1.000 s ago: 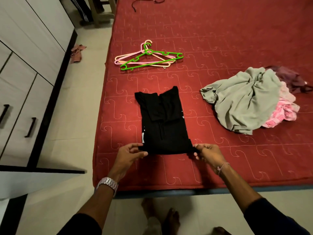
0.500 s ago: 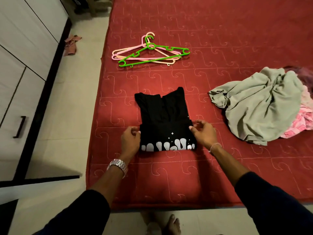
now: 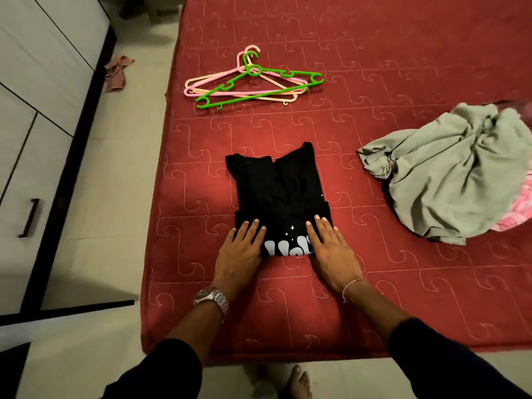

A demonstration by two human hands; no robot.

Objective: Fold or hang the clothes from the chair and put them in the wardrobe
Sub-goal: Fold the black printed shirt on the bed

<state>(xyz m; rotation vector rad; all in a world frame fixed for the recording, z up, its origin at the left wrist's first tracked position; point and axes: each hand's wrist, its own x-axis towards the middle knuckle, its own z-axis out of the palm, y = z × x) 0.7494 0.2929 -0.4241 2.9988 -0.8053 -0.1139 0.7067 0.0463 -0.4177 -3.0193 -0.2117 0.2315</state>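
A black T-shirt (image 3: 277,203) lies partly folded on the red bed (image 3: 374,38), near its front edge, with the lower hem turned up so a band of white print faces upward. The left hand (image 3: 240,250) presses flat on the folded band's left end and the right hand (image 3: 328,249) on its right end; the fingers (image 3: 319,228) of both are straight and spread, gripping nothing, only flattening the cloth. The fabric looks thin, soft and light, so it will likely sag and unfold if lifted by one corner; the safer hold appears to be both side edges of the fold, or sliding flat palms underneath. At about 12 o'clock from the shirt lie a green hanger (image 3: 259,84) and pink hangers (image 3: 230,87), overlapping. At about 3 o'clock sits a crumpled grey-green garment (image 3: 449,180) over something pink (image 3: 515,214), awaiting folding. The wardrobe (image 3: 37,110) stands at 9 o'clock across a strip of floor, doors apparently closed.
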